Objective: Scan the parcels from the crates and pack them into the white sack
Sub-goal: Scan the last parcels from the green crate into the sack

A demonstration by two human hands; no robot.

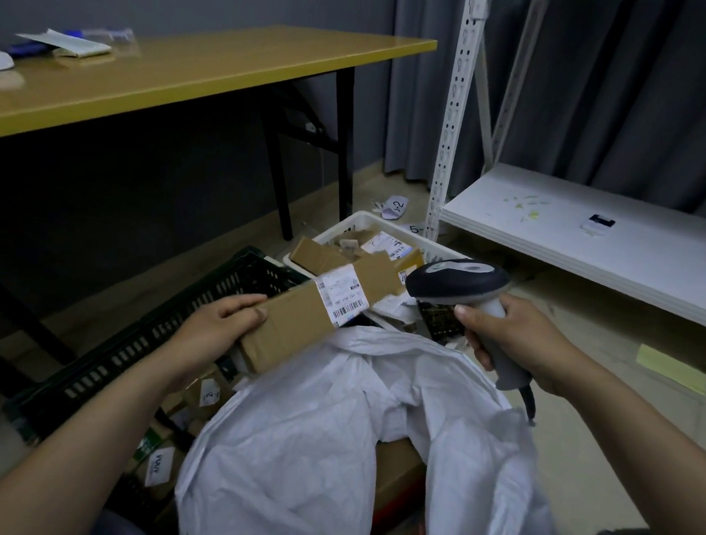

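My left hand (218,324) grips the near end of a long brown cardboard parcel (293,325) with a white barcode label, held above the white sack (322,445). My right hand (517,337) holds a grey and black barcode scanner (459,281) by its handle, its head pointing left at the parcel's label end. The sack lies open below both hands, with a brown box (400,467) showing inside its mouth. A black crate (162,337) on the left holds several labelled parcels. A white crate (370,235) behind holds more boxes.
A yellow table (181,71) with black legs stands at the left, with papers at its far end. White metal shelving (575,224) stands at the right. Paper scraps lie on the floor by the shelf post, and a yellow note (670,369) at the right.
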